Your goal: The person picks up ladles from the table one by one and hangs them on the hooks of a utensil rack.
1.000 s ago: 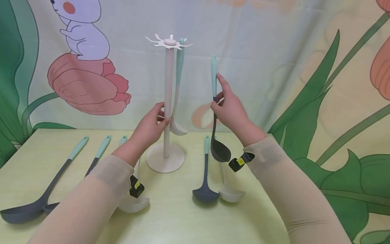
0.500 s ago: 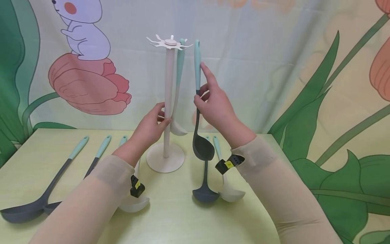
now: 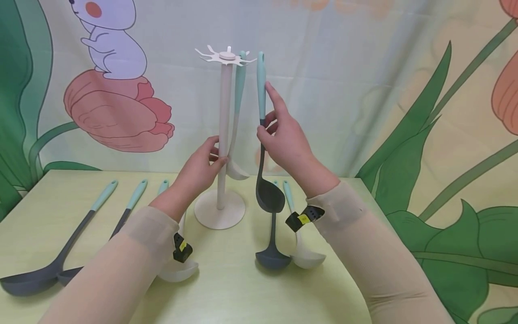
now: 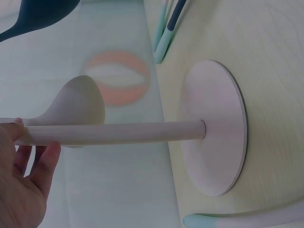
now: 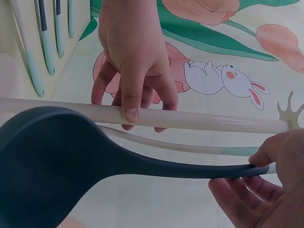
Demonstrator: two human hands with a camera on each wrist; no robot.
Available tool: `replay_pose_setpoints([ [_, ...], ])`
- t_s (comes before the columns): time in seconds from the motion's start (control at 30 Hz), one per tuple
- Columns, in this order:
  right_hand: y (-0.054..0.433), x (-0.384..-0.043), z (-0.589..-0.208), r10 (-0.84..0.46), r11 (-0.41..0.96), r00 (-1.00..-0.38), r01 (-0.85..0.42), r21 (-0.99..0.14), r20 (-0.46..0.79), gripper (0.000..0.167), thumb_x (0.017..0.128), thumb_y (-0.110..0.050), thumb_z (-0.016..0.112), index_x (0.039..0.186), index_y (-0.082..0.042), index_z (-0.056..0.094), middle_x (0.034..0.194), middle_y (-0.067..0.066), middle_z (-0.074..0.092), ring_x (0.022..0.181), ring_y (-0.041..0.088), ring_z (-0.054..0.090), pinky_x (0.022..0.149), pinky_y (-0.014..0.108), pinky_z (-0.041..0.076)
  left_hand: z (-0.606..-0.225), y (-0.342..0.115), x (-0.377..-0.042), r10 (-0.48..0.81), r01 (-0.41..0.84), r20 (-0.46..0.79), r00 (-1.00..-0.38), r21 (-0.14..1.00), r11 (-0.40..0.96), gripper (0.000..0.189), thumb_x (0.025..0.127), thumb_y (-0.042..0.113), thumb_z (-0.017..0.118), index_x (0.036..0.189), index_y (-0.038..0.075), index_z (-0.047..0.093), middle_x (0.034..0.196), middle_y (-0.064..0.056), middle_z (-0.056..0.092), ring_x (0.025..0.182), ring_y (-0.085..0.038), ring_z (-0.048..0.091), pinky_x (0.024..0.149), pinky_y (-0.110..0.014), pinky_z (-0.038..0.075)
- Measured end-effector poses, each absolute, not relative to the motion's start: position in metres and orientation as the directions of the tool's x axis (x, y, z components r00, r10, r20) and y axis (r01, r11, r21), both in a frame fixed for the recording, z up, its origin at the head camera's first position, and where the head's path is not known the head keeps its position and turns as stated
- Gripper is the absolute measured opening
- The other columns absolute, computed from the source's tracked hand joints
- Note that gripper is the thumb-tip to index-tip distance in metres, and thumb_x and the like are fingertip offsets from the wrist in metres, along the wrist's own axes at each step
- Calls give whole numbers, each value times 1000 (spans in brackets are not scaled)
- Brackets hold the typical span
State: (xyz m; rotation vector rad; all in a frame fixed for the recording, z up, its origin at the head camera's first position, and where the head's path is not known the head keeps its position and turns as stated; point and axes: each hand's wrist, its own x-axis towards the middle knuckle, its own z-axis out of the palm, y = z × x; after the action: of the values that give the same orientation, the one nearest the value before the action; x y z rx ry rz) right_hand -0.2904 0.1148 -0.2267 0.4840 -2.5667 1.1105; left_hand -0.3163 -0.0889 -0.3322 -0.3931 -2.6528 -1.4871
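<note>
A pale utensil stand (image 3: 224, 112) stands upright on the table, with a ring of hooks (image 3: 227, 56) on top. My left hand (image 3: 198, 171) grips its pole about halfway up, thumb in front and fingers behind. Hanging from the hooks is a white ladle (image 3: 240, 92) with a mint handle. My right hand (image 3: 289, 137) pinches a dark ladle (image 3: 270, 195) just below its mint grip, the index finger laid along the handle. That ladle hangs bowl-down in the air, its handle tip close beside the right end of the hooks. In the right wrist view the dark bowl (image 5: 47, 161) fills the near side.
On the table's right lie a dark ladle (image 3: 273, 258) and a white ladle (image 3: 308, 258). To the left are dark ladles (image 3: 32, 283) and another white ladle (image 3: 180, 272), partly behind my left sleeve. A printed curtain (image 3: 344, 90) hangs behind the table (image 3: 226, 292).
My right hand has carried the dark ladle left and slightly up to the hooks, then nearly stopped over the last half second. The left hand has stayed on the pole.
</note>
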Motion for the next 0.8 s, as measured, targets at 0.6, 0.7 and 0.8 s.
replay_pose_setpoints([
  [0.6,111,-289,-226,-208,668,-899,-419,-615,386,82,97,-15,58,157,-44,11,100,1,55,83,16,62,68,31,57,-332,-88,-315,179,268,204,-962,820,506,55,102,20,56,152,21,31,123,-10,55,120,-31,54,96,-53,52],
  [0.7,110,-290,-227,-217,675,-897,-423,-605,385,82,97,-15,58,157,-44,11,99,0,55,83,14,62,68,30,57,-332,-88,-315,180,267,202,-963,819,507,56,103,21,56,152,21,31,124,-11,55,121,-31,54,97,-53,51],
  [0.8,107,-290,-228,-228,676,-893,-431,-597,387,82,97,-15,58,157,-44,10,99,0,55,82,13,62,67,30,56,-332,-88,-314,173,259,197,-965,822,507,56,102,21,56,152,22,31,123,-10,54,121,-31,54,97,-53,51],
])
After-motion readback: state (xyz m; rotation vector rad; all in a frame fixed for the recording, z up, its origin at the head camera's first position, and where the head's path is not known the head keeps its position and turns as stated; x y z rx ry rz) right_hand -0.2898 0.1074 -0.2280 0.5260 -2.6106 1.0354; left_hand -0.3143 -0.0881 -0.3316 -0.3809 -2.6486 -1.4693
